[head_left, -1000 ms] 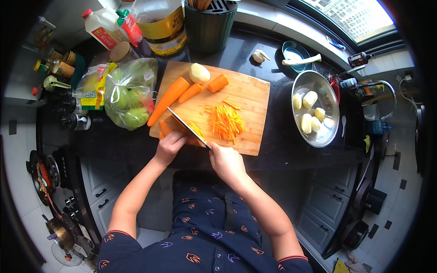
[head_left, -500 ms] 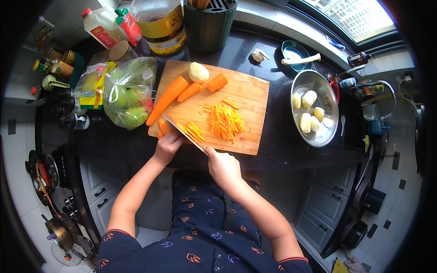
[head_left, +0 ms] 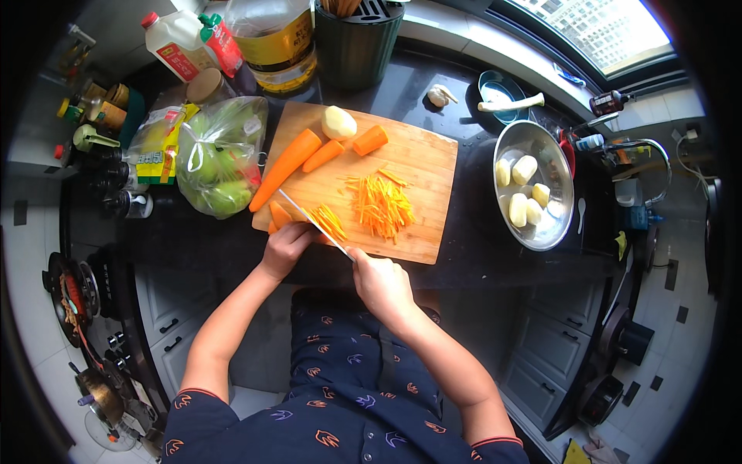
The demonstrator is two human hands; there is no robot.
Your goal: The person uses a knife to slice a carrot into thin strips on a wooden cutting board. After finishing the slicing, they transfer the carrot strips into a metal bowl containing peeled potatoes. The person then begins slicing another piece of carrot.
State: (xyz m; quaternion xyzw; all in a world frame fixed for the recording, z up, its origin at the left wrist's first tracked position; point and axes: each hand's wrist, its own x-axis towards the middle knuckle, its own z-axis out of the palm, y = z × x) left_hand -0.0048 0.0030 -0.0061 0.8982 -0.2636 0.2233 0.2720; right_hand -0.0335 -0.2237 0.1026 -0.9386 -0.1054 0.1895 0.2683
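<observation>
My right hand [head_left: 380, 282] is closed round the handle of a kitchen knife [head_left: 312, 221], whose blade stands nearly edge-on over the near left of a wooden cutting board [head_left: 430, 178]. Bent fingers of my left hand [head_left: 287, 249] press sliced carrot [head_left: 279, 215] against the board, close beside the blade; part of it is hidden under them. Just right of the blade lie freshly cut carrot strips [head_left: 330, 222]. A larger heap of carrot shreds [head_left: 380, 206] rests mid-board. Farther back are a long carrot [head_left: 287, 167], two shorter carrot pieces and a peeled potato [head_left: 338, 123].
Left of the board sits a tied plastic bag of green produce [head_left: 219, 158]. Bottles, an oil jug [head_left: 272, 46] and a dark utensil holder [head_left: 357, 46] line the back. At right, a metal bowl [head_left: 563, 203] holds several peeled potatoes; garlic [head_left: 440, 96] lies behind the board.
The knife blade has shifted slightly left and turned more edge-on, showing less of its flat side. Both hands stay in nearly the same place.
</observation>
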